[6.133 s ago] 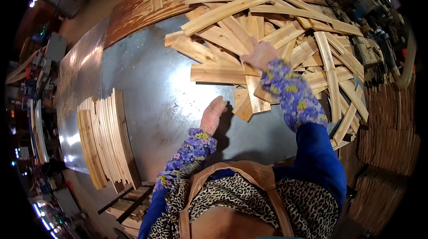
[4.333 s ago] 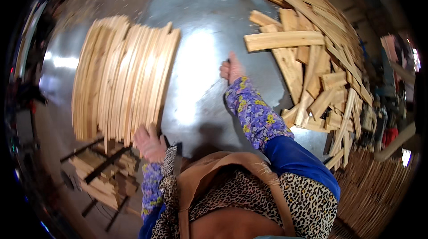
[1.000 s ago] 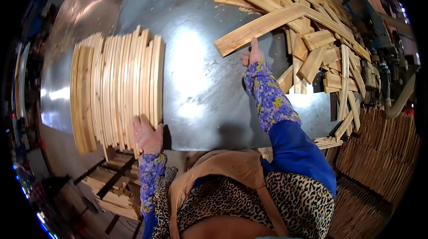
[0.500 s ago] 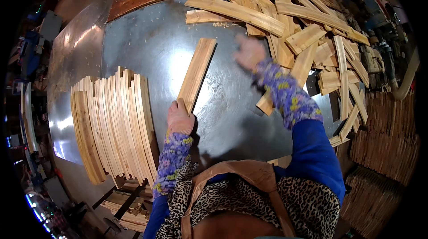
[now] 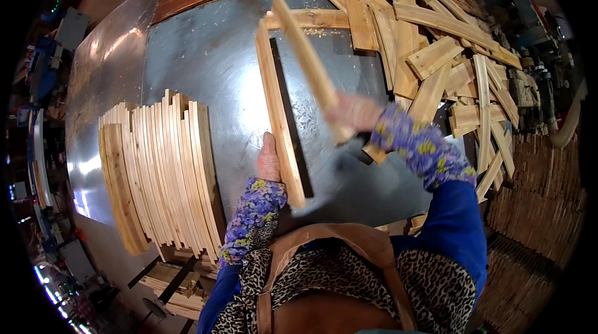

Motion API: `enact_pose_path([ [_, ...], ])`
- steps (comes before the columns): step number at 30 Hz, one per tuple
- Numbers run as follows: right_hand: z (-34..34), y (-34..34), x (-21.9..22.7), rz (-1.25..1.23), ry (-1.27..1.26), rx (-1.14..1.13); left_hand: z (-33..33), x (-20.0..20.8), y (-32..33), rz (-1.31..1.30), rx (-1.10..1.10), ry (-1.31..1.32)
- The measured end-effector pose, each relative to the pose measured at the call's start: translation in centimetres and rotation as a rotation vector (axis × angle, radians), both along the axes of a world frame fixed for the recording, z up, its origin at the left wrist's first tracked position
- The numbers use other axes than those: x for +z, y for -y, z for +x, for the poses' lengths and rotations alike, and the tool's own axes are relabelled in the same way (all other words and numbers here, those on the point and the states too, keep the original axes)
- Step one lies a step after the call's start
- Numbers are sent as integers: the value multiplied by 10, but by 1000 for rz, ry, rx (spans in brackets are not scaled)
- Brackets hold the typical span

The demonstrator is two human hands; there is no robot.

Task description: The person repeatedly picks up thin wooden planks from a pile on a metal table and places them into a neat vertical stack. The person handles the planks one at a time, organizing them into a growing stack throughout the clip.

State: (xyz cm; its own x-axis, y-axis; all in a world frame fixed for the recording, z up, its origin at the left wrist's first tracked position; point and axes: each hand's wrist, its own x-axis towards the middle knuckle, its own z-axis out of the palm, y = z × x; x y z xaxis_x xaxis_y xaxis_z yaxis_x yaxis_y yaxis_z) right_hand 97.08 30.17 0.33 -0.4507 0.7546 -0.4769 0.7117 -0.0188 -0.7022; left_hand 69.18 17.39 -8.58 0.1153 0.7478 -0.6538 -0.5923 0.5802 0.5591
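Observation:
My left hand (image 5: 269,158) grips a long wooden board (image 5: 280,116) near its near end. That board stands on its narrow edge over the metal tabletop (image 5: 237,79), with my thumb along its left side and my other fingers mostly hidden. Slightly blurred, my right hand (image 5: 355,112) is closed on the near end of a second wooden board (image 5: 305,54). This one slants away up and left, its far end close to the far end of the first board. A gap, wider toward me, separates the two.
On the left stands a row of boards on edge (image 5: 165,172), packed side by side. A loose heap of boards (image 5: 430,54) covers the far right. One board (image 5: 311,19) lies crosswise beyond my hands. Stacked wood (image 5: 529,203) stands at the right, below the table.
My right hand has taken a long board from the heap's near side and brought it toward me. My left hand has turned its board from flat onto its edge and shifted slightly right.

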Motion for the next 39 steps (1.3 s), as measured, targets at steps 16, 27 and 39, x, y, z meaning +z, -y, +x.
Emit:
enact_pose_path([
  [16, 57, -157, -62, 377, 681, -480, -7, -18, -10, -202, -75, 220],
  [27, -12, 177, -66, 56, -396, -482, 27, -52, 5, -122, -116, 448],
  [39, 87, 6, -52, 502, 1048, -527, -66, 23, 56, 75, -163, -350],
])
